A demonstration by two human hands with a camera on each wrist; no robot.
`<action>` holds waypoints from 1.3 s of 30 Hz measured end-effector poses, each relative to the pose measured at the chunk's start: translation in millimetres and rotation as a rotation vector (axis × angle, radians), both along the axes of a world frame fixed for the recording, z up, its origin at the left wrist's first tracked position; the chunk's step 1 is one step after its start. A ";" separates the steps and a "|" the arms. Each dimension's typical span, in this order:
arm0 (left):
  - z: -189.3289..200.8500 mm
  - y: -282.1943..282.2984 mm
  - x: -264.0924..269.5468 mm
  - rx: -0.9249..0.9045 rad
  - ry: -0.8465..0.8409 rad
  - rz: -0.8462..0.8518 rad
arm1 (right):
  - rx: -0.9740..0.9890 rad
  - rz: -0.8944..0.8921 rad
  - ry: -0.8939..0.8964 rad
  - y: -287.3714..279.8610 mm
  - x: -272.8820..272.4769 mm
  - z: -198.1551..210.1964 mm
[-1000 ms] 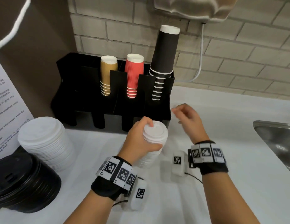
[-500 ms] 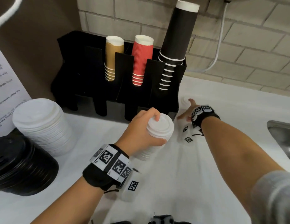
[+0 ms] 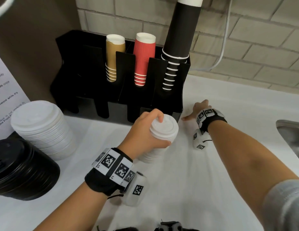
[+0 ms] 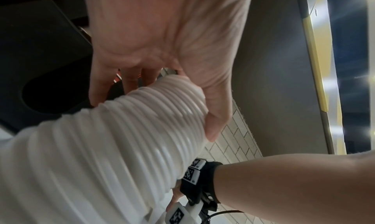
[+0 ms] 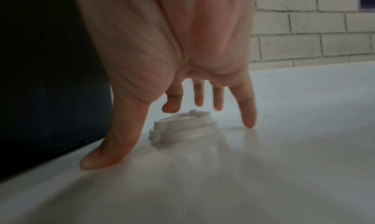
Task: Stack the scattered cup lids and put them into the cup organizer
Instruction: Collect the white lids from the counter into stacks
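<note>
My left hand [image 3: 152, 130] grips a tall stack of small white lids [image 3: 163, 130] that stands on the counter in front of the black cup organizer [image 3: 88, 67]; the ribbed stack [image 4: 121, 139] fills the left wrist view. My right hand [image 3: 198, 109] is spread flat and low beside the organizer's right end. In the right wrist view its fingers [image 5: 246, 113] straddle one loose white lid [image 5: 182, 128] on the counter, thumb and little finger touching the surface, the lid untouched.
Tan [image 3: 114, 57], red [image 3: 143, 59] and black cup stacks [image 3: 177, 45] fill the organizer's right slots; its left slots look dark. A large white lid stack [image 3: 42, 129] and a black lid stack [image 3: 20, 170] stand at left. A steel sink [image 3: 294, 137] lies at right.
My right hand has moved from beside the lid stack out to the right of the organizer and dropped over a loose lid. The left hand keeps holding the stack.
</note>
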State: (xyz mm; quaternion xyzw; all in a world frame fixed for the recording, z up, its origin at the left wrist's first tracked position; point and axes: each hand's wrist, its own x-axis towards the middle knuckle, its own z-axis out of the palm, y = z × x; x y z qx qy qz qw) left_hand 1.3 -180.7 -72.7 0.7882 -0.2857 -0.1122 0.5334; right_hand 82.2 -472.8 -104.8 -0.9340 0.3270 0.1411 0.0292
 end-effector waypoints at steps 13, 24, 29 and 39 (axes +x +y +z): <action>-5.8 -1.1 -0.6 -0.057 0.010 0.068 | 0.279 -0.146 -0.363 16.4 -42.4 3.7; -8.5 -2.6 -0.2 -0.080 0.035 0.070 | 0.906 0.308 -0.860 114.7 -137.4 82.9; -6.9 -2.1 -0.5 -0.096 0.051 0.063 | 0.772 0.468 -0.832 146.2 -143.5 80.4; -1.6 -0.8 1.1 -0.069 0.082 0.061 | 0.668 0.487 -0.782 153.3 -139.3 77.4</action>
